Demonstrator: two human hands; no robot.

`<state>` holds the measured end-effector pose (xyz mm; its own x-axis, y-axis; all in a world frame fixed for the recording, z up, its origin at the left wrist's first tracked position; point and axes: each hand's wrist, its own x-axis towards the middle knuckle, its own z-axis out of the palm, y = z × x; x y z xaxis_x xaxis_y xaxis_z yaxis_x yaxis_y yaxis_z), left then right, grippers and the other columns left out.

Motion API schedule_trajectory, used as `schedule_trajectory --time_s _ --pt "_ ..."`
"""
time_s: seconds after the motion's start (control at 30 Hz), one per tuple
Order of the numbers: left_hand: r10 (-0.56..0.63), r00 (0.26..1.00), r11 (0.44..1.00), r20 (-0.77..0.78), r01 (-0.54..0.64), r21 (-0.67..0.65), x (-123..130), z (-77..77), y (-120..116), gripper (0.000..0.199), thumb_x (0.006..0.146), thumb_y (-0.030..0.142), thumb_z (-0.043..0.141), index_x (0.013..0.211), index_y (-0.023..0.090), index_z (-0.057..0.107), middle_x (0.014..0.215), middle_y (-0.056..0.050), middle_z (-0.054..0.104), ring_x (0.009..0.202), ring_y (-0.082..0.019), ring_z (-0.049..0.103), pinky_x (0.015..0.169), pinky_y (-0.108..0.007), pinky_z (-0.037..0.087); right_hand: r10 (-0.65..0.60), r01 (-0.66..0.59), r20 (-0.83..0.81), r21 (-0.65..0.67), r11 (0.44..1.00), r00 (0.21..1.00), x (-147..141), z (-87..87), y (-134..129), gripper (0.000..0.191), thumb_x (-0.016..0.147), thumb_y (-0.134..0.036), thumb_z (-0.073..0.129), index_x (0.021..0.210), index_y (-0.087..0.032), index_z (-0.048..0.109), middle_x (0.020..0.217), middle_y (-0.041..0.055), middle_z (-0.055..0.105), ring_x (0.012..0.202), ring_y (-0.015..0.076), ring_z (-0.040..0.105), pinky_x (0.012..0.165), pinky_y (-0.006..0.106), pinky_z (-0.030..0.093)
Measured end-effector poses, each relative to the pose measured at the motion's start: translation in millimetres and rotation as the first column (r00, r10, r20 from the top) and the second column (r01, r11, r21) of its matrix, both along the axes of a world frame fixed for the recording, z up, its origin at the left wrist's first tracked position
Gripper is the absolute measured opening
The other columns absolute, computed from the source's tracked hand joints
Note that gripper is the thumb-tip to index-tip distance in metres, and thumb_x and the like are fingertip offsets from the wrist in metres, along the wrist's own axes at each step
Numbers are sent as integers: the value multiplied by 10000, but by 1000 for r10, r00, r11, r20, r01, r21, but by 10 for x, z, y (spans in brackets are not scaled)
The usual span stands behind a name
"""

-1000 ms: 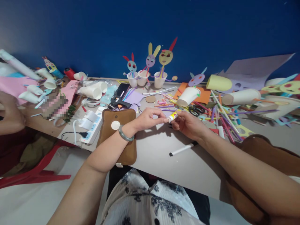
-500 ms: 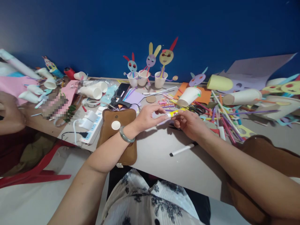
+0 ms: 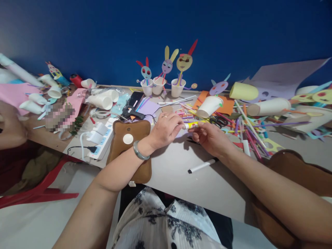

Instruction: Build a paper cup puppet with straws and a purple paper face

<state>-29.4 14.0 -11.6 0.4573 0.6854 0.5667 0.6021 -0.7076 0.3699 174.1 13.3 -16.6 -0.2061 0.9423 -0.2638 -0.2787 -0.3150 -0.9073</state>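
Observation:
My right hand [image 3: 211,136] grips a yellow and white tube [image 3: 193,125] between thumb and fingers, holding it over the table. At the tube's white left end, the fingers of my left hand [image 3: 166,129] are closed together; whether they pinch that end or something small is hidden. A green bangle [image 3: 140,150] circles my left wrist. Below the hands lies a white marker [image 3: 201,166] with black ends. Scissors [image 3: 218,121] rest just behind my right hand. A brown bear-shaped pad [image 3: 131,169] is under my left forearm.
Three paper-cup figures [image 3: 178,88] stand by the blue wall. To the left are a power strip [image 3: 103,147], a glue gun [image 3: 132,112] and a person's arm [image 3: 11,124]. Colored sticks, paper scraps, a tipped cup [image 3: 207,107] and a yellow cup [image 3: 243,91] crowd the right.
My left hand has turned over, with its back now more in view and its fingers drawn together near the tube's end. My right hand has barely moved.

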Motion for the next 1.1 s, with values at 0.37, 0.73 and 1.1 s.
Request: schedule_trajectory --time_s 0.37,0.73,1.1 --pt "229 973 951 34 -216 -220 -46 -94 91 342 1034 400 428 867 194 644 976 -82 706 969 -229 628 942 -418 452 -49 44 -65 -75 996 997 -13 44 19 145 780 -307 724 779 -161 719 639 27 679 474 84 468 429 207 403" --pt "-12 993 986 119 32 -165 -4 -19 25 272 975 402 601 840 209 737 921 -28 780 931 -185 692 1138 -451 343 -12 10 -59 -37 999 998 17 -48 28 222 745 -371 816 775 -165 740 681 33 720 474 78 501 422 195 428" --pt "-70 994 990 82 80 -115 -13 -65 58 302 1019 373 507 903 212 734 989 -44 787 991 -194 697 1138 -459 371 17 -19 -25 -92 996 1000 26 -86 43 337 712 -472 852 728 -170 703 604 19 692 441 78 494 410 199 417"
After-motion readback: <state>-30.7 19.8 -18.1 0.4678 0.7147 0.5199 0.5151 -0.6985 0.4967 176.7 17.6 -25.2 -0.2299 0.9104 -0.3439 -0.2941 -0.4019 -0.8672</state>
